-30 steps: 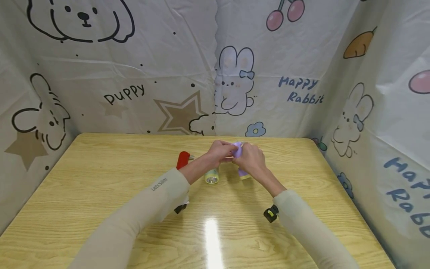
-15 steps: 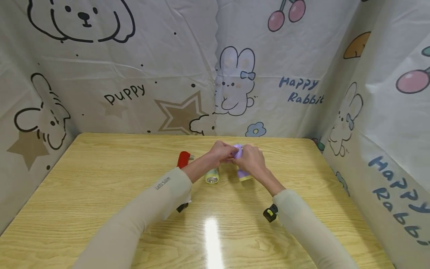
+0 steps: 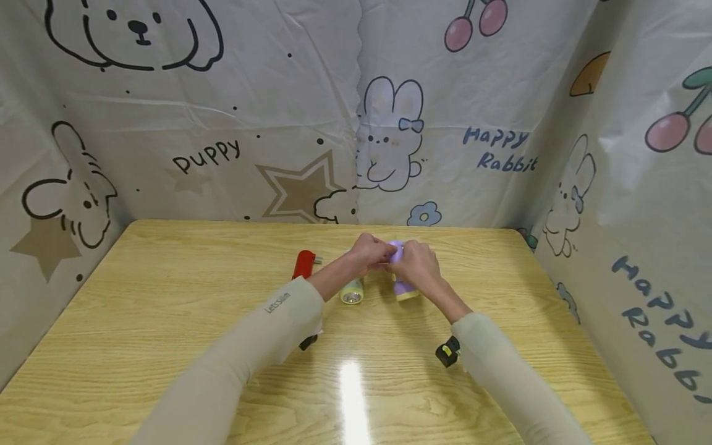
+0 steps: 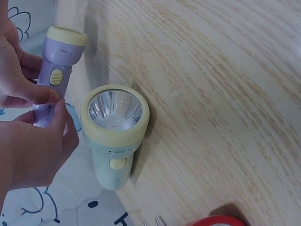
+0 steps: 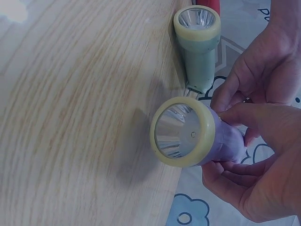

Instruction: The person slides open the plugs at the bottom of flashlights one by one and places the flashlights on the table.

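Note:
A purple flashlight (image 5: 223, 141) with a pale yellow rim is held in both hands above the table. My left hand (image 3: 371, 252) pinches its tail end between thumb and fingers, as the left wrist view shows. Around the body, my right hand (image 3: 417, 262) grips it, with the thumb near the yellow switch (image 4: 56, 77). Its lens (image 5: 178, 131) faces the near side of the table and looks unlit. Beside the hands, a green flashlight (image 4: 113, 157) with a yellow rim lies on the table. The left forearm hides part of it in the head view.
A red flashlight (image 3: 303, 264) with two metal prongs (image 3: 317, 260) lies left of the green one, partly behind the left forearm. The wooden table (image 3: 194, 296) meets a printed cloth backdrop (image 3: 300, 111) at the back and both sides.
Both hands and the purple flashlight have shifted very slightly right and toward the near edge. The left forearm has swung a little to the right. The grip looks the same.

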Motion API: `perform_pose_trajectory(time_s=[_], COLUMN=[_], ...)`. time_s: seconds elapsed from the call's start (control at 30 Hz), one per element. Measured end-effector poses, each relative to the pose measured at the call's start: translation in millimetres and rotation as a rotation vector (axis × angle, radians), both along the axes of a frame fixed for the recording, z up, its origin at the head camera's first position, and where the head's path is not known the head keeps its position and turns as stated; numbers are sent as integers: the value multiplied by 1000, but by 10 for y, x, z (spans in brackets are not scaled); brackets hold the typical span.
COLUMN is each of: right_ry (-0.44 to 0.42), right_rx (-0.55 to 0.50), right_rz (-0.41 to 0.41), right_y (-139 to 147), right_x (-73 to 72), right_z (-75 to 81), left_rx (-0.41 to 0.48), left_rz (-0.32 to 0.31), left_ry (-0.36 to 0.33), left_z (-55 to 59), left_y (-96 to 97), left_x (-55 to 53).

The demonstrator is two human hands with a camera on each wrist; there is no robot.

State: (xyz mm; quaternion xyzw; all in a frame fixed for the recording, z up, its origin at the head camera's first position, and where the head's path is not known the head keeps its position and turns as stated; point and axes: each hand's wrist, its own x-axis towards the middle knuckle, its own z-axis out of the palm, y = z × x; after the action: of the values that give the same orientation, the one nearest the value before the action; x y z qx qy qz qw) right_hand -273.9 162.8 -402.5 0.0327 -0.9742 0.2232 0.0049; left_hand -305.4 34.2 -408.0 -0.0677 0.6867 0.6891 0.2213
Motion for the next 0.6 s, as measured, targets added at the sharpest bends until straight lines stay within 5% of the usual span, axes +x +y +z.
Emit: perform_pose_trajectory(time_s=[0.6], right_ry=[-41], right_rx=[-13], right_rz=[-56], right_y=[21], right_x=[19], right_z=[-92], left_rx=[-39], left_rz=[39], left_ry=[74], left_z=[-61], left_y=[62], left_x=[72])
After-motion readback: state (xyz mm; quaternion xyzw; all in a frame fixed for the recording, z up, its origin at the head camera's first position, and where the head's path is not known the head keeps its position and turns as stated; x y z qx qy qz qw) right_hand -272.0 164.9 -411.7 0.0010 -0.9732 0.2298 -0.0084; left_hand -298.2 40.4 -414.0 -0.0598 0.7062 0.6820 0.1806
